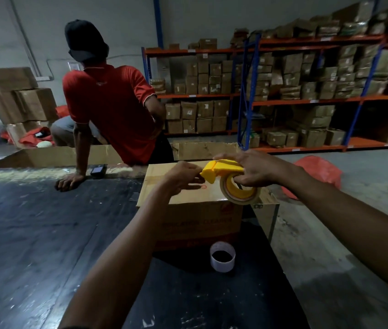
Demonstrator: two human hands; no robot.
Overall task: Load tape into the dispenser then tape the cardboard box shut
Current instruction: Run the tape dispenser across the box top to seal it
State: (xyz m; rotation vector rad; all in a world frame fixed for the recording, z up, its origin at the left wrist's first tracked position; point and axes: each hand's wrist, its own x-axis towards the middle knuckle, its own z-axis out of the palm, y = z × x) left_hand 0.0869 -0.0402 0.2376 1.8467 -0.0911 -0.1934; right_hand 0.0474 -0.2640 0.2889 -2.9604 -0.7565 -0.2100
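Observation:
A brown cardboard box (195, 217) stands on the dark table, its top flaps folded down. Above its top my right hand (257, 169) grips a yellow tape dispenser (221, 172) with a roll of clear tape (240, 194) seated on its wheel. My left hand (183, 176) pinches at the dispenser's front end, where the blade guard is; whether it holds the tape end I cannot tell. An empty white tape core (222, 256) stands on the table just in front of the box.
A person in a red shirt (112, 110) leans a hand (69, 181) on the table's far edge, beside a black handheld device (98, 170). The dark table (33, 233) stretches left. An orange bag (318, 172) lies on the floor at right. Shelves of boxes (307, 91) line the back.

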